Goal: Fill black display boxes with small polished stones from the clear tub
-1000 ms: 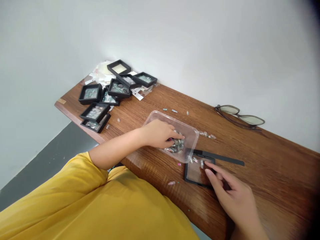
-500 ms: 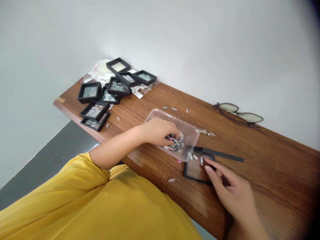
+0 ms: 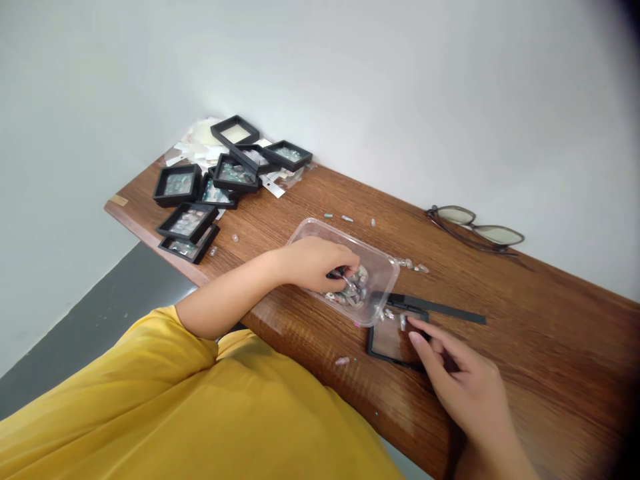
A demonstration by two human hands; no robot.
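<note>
My left hand (image 3: 320, 263) reaches into a clear plastic container (image 3: 383, 270), fingers curled down with a glossy press-on nail (image 3: 349, 283) at the fingertips. Below it lies a pile of similar press-on nails (image 3: 353, 297), partly hidden by the hand. At the right, my right hand (image 3: 463, 377) hovers by an opened black display frame (image 3: 393, 340) with a clear film. Its thumb and index finger are apart, the other fingers bent. Close to the index fingertip is a small clear nail (image 3: 403, 322); whether they touch I cannot tell. More nails (image 3: 387, 313) lie near the frame's upper edge.
Several filled black display frames (image 3: 181, 183) are stacked at the left, beside white paper cards (image 3: 197, 143). Eyeglasses (image 3: 475, 227) rest by the wall. Loose nails (image 3: 413, 265) lie on the wooden table (image 3: 525, 320). A black strip (image 3: 457, 313) extends right of the frame.
My left fingers have shifted slightly among the nails, and a glossy one now shows at the fingertips. My right hand stays by the frame. The whole view has drifted very slightly.
</note>
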